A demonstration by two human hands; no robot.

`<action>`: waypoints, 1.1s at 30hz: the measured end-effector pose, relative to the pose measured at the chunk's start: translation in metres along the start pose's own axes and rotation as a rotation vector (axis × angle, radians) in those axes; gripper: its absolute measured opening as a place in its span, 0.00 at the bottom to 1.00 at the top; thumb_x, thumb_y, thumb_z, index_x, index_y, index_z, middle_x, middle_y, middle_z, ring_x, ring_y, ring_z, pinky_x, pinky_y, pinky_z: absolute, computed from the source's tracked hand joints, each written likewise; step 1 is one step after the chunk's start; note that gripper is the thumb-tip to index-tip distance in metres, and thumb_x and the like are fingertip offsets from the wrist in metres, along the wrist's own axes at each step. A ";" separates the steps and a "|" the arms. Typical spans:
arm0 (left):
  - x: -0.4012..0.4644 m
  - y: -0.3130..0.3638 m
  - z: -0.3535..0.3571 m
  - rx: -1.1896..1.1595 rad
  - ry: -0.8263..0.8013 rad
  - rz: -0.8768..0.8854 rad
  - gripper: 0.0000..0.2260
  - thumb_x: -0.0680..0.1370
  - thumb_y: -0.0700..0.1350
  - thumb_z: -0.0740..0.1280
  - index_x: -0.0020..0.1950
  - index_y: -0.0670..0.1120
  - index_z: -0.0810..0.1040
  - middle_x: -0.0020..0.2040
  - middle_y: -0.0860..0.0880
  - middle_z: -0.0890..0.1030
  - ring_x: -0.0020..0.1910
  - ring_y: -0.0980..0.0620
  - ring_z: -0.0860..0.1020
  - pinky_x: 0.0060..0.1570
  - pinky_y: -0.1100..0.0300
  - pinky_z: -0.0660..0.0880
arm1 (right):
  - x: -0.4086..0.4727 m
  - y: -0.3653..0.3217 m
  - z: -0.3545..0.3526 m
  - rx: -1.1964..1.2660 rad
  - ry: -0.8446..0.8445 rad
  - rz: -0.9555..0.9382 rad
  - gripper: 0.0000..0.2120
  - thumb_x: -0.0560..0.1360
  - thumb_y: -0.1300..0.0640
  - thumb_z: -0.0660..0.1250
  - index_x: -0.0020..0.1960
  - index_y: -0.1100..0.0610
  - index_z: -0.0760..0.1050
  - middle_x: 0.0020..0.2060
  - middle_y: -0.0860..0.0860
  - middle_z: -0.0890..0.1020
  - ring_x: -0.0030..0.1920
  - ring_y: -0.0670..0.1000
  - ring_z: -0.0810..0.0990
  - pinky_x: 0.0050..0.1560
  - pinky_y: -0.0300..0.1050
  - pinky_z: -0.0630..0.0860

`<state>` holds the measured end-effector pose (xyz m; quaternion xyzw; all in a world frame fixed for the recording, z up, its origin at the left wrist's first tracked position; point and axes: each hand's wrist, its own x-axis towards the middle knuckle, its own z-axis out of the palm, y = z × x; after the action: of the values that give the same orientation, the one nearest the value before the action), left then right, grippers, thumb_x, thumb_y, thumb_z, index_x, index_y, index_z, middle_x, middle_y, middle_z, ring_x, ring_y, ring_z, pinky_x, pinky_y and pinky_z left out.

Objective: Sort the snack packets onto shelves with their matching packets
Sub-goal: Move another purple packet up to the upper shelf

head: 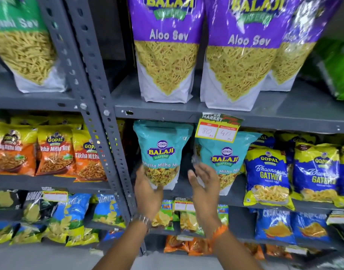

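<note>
The whole view is filled by the grey metal racking, with a slotted upright running down the middle and shelves seen on both sides. Up top, the large purple Aloo Sev bags are stood in a row, and further right the blue Gathiya packets are lined up along the middle shelf. Between those two groups, on the middle shelf just right of the upright, two teal Balaji mix packets are stood upright side by side with a gap between them: the left teal packet and the right teal packet, the latter partly hidden by a yellow price tag hung from the shelf edge above. The left teal packet is being met at its lower left corner by the left hand, whose fingers are spread and cupped against it rather than closed round it. The right hand is held open and flat in the gap, fingers wide, nothing gripped. The pouch is judged light, soft and crinkly, its film probably slick and its contents crushable, so it is best steadied at the firmer bottom corners or side seams, not squeezed through the middle.
</note>
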<state>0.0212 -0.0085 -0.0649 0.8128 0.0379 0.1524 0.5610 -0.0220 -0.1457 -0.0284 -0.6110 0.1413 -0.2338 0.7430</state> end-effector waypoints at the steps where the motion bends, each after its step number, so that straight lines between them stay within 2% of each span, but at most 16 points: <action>1: -0.008 0.010 -0.003 -0.008 0.019 0.040 0.34 0.70 0.31 0.74 0.73 0.46 0.68 0.65 0.53 0.75 0.68 0.49 0.75 0.68 0.56 0.71 | -0.012 -0.012 -0.009 0.013 0.059 -0.021 0.13 0.75 0.61 0.73 0.57 0.51 0.78 0.58 0.46 0.84 0.62 0.44 0.81 0.57 0.36 0.81; 4: -0.011 0.060 -0.011 -0.139 0.078 0.188 0.30 0.70 0.30 0.74 0.65 0.54 0.71 0.64 0.53 0.78 0.67 0.55 0.77 0.70 0.57 0.70 | -0.015 -0.071 -0.031 0.097 0.207 -0.179 0.10 0.74 0.65 0.74 0.50 0.52 0.80 0.49 0.49 0.86 0.51 0.46 0.83 0.50 0.36 0.80; 7: 0.004 0.131 -0.021 -0.264 0.096 0.353 0.25 0.71 0.32 0.74 0.63 0.50 0.73 0.63 0.51 0.80 0.66 0.57 0.78 0.70 0.60 0.70 | 0.018 -0.136 -0.042 0.148 0.248 -0.387 0.10 0.74 0.65 0.73 0.50 0.53 0.79 0.47 0.51 0.83 0.44 0.42 0.80 0.45 0.32 0.77; 10: 0.025 0.197 -0.023 -0.299 0.002 0.460 0.25 0.72 0.38 0.76 0.65 0.48 0.72 0.65 0.50 0.78 0.67 0.57 0.76 0.70 0.62 0.69 | 0.062 -0.192 -0.048 0.227 0.192 -0.482 0.12 0.74 0.62 0.75 0.50 0.49 0.77 0.49 0.52 0.81 0.45 0.42 0.78 0.46 0.32 0.76; 13: 0.049 0.236 -0.009 -0.171 -0.099 0.503 0.31 0.69 0.47 0.77 0.68 0.48 0.69 0.65 0.51 0.75 0.68 0.52 0.75 0.69 0.59 0.70 | 0.108 -0.231 -0.050 0.157 0.013 -0.440 0.19 0.67 0.53 0.77 0.56 0.49 0.76 0.58 0.53 0.80 0.55 0.48 0.78 0.55 0.40 0.76; 15: 0.060 0.254 0.003 -0.031 -0.183 0.494 0.34 0.68 0.48 0.79 0.70 0.46 0.68 0.64 0.51 0.74 0.66 0.50 0.74 0.64 0.62 0.68 | 0.132 -0.251 -0.048 0.059 -0.094 -0.414 0.28 0.66 0.52 0.79 0.63 0.54 0.74 0.62 0.53 0.80 0.62 0.51 0.79 0.63 0.46 0.77; 16: 0.063 0.260 0.009 0.029 -0.208 0.485 0.35 0.68 0.48 0.79 0.70 0.45 0.67 0.65 0.50 0.75 0.66 0.49 0.75 0.62 0.63 0.68 | 0.141 -0.257 -0.046 0.005 -0.149 -0.414 0.30 0.66 0.54 0.80 0.64 0.57 0.73 0.62 0.53 0.81 0.63 0.51 0.80 0.63 0.46 0.78; 18: 0.068 0.269 0.020 0.084 -0.222 0.475 0.37 0.67 0.48 0.79 0.71 0.44 0.67 0.66 0.46 0.76 0.67 0.46 0.75 0.62 0.59 0.70 | 0.152 -0.267 -0.045 -0.078 -0.260 -0.396 0.30 0.67 0.60 0.80 0.64 0.59 0.73 0.57 0.50 0.83 0.57 0.49 0.82 0.55 0.38 0.81; 21: 0.071 0.274 0.031 0.101 -0.210 0.464 0.38 0.66 0.46 0.81 0.71 0.42 0.66 0.66 0.43 0.75 0.69 0.44 0.73 0.67 0.56 0.69 | 0.162 -0.268 -0.048 -0.136 -0.408 -0.358 0.23 0.68 0.70 0.77 0.57 0.53 0.75 0.48 0.45 0.85 0.48 0.42 0.86 0.46 0.34 0.81; 23: 0.072 0.277 0.036 0.085 -0.187 0.439 0.39 0.64 0.46 0.82 0.69 0.42 0.67 0.63 0.45 0.75 0.67 0.45 0.74 0.61 0.61 0.68 | 0.171 -0.264 -0.051 -0.146 -0.430 -0.357 0.22 0.68 0.71 0.77 0.55 0.53 0.77 0.47 0.45 0.85 0.46 0.41 0.85 0.45 0.33 0.80; 25: 0.072 0.279 0.039 0.079 -0.164 0.430 0.38 0.62 0.46 0.83 0.67 0.42 0.68 0.60 0.47 0.75 0.65 0.44 0.75 0.57 0.61 0.68 | 0.178 -0.264 -0.055 -0.121 -0.432 -0.329 0.23 0.67 0.71 0.77 0.59 0.57 0.77 0.49 0.49 0.85 0.49 0.45 0.84 0.46 0.34 0.81; 28: 0.069 0.286 0.046 0.106 -0.142 0.424 0.38 0.62 0.47 0.83 0.66 0.42 0.68 0.58 0.48 0.77 0.62 0.43 0.78 0.51 0.58 0.69 | 0.188 -0.267 -0.065 -0.118 -0.429 -0.327 0.27 0.66 0.70 0.79 0.63 0.62 0.77 0.52 0.55 0.86 0.54 0.53 0.85 0.54 0.45 0.84; 31: 0.059 0.300 0.062 0.129 -0.121 0.453 0.37 0.63 0.50 0.83 0.64 0.44 0.67 0.59 0.44 0.82 0.59 0.41 0.80 0.47 0.56 0.72 | 0.193 -0.278 -0.086 -0.105 -0.419 -0.336 0.26 0.66 0.72 0.77 0.63 0.64 0.77 0.49 0.52 0.86 0.48 0.47 0.86 0.51 0.42 0.84; 33: 0.052 0.309 0.074 0.101 -0.127 0.471 0.37 0.61 0.51 0.84 0.63 0.45 0.68 0.60 0.44 0.83 0.59 0.43 0.81 0.48 0.55 0.74 | 0.199 -0.285 -0.103 -0.095 -0.415 -0.340 0.24 0.67 0.72 0.77 0.61 0.63 0.77 0.48 0.52 0.86 0.48 0.47 0.86 0.51 0.43 0.85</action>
<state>0.0587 -0.1763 0.2071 0.8341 -0.1806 0.2254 0.4700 0.0469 -0.3769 0.2426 -0.6951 -0.1076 -0.2180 0.6766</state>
